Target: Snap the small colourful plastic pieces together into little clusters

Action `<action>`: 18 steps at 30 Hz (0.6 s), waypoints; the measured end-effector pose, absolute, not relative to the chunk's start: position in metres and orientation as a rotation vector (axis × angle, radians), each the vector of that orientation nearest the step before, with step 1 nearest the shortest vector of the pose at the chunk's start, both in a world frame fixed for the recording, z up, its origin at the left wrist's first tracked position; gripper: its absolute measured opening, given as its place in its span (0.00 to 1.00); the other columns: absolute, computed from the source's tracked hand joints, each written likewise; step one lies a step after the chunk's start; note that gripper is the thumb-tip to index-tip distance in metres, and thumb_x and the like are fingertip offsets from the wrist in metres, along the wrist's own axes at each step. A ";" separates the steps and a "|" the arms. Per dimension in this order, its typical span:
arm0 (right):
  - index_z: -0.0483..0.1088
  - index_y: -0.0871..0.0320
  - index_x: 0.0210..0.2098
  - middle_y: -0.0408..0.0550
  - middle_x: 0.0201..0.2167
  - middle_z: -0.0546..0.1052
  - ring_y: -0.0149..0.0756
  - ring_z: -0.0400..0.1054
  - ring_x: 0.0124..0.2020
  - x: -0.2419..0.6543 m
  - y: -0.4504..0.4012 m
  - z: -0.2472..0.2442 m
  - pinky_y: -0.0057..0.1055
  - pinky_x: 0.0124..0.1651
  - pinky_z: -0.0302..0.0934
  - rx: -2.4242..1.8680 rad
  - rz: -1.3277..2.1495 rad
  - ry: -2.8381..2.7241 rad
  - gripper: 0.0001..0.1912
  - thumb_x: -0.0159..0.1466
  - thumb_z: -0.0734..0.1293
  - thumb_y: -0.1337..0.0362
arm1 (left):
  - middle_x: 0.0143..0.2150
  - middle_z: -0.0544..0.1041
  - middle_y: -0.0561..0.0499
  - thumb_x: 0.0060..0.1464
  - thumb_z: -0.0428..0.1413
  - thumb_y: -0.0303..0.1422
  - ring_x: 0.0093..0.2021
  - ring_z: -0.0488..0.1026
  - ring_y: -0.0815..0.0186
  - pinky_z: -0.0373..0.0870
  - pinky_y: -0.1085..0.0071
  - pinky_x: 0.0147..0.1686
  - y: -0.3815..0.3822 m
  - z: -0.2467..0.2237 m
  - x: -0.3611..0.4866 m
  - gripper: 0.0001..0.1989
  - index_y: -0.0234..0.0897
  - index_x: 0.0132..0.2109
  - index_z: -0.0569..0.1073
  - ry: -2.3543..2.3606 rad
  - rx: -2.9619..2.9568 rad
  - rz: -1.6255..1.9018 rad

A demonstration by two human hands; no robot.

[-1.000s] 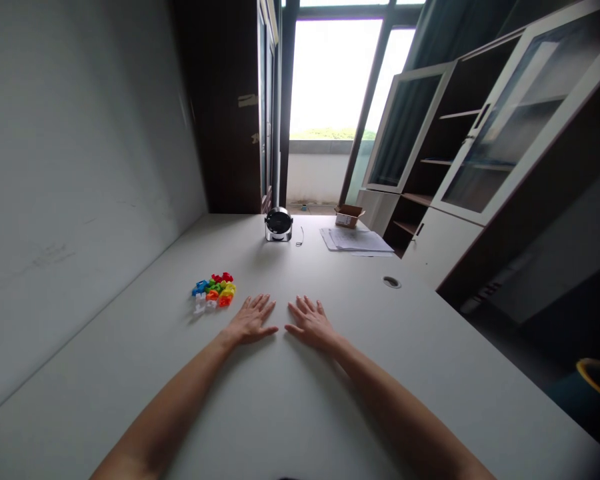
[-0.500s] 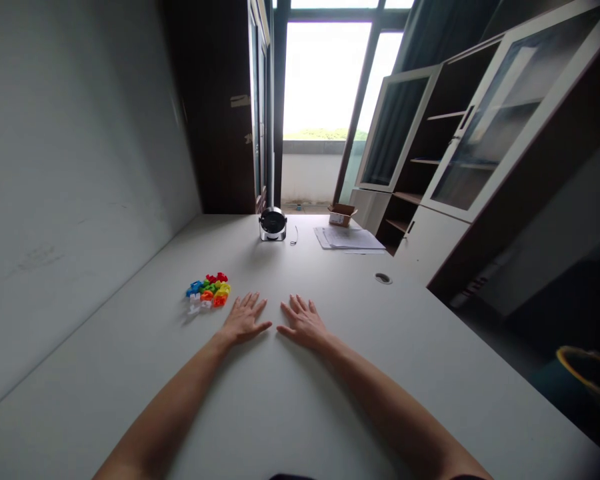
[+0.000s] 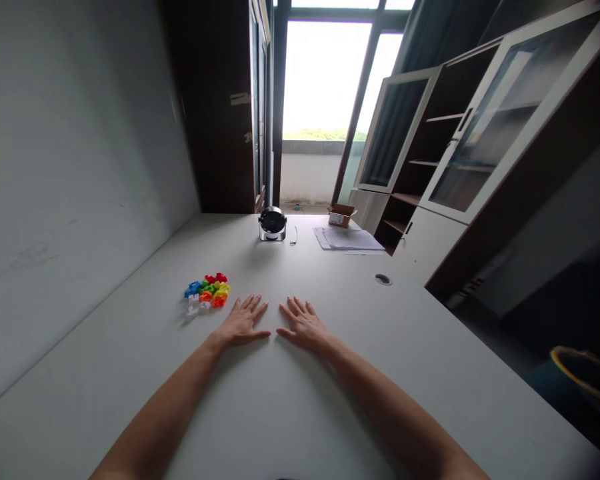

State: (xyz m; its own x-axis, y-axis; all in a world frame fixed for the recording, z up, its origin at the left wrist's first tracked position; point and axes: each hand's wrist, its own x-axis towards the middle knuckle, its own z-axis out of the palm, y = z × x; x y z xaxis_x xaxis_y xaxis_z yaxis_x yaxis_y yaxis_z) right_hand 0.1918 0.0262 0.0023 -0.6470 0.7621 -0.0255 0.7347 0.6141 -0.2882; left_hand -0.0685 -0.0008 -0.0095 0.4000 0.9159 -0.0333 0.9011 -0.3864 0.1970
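Note:
My left hand (image 3: 242,323) lies palm down on the white table (image 3: 280,413), fingers spread, holding nothing. To its right my right hand (image 3: 303,325) rests flat in the same way, with a small gap between the two thumbs. Just left of my left hand is a pile of small plastic pieces (image 3: 207,291) in red, blue, green, yellow, orange and white. They look like interlocking building blocks, but their exact shape is too small to make out. Neither hand touches the pile.
Farther back stand a round black device on a silver stand (image 3: 272,224), a short thin cord (image 3: 294,236), papers (image 3: 350,239) and an open cardboard box (image 3: 341,215). A cable grommet (image 3: 383,279) sits at right. A wall (image 3: 80,200) borders the left; a cabinet (image 3: 445,227) stands right.
My left hand has shifted very slightly, its thumb a little lower and its fingers still spread. The right hand stays in place, and the pile is unchanged.

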 end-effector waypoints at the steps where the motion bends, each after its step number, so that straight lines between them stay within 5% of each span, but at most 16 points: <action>1: 0.46 0.50 0.71 0.52 0.73 0.39 0.52 0.29 0.73 0.192 0.026 0.003 0.50 0.70 0.23 -1.278 0.429 -2.734 0.45 0.64 0.52 0.33 | 0.75 0.38 0.49 0.54 0.44 0.64 0.74 0.35 0.50 0.30 0.46 0.68 -0.001 -0.009 -0.068 0.46 0.51 0.72 0.44 1.624 2.469 0.120; 18: 0.45 0.47 0.71 0.48 0.73 0.38 0.52 0.27 0.73 0.192 0.025 0.007 0.52 0.70 0.22 -1.243 0.470 -2.763 0.46 0.62 0.55 0.31 | 0.75 0.43 0.47 0.52 0.46 0.65 0.73 0.39 0.49 0.32 0.46 0.68 -0.003 -0.007 -0.065 0.46 0.51 0.72 0.48 1.650 2.472 0.159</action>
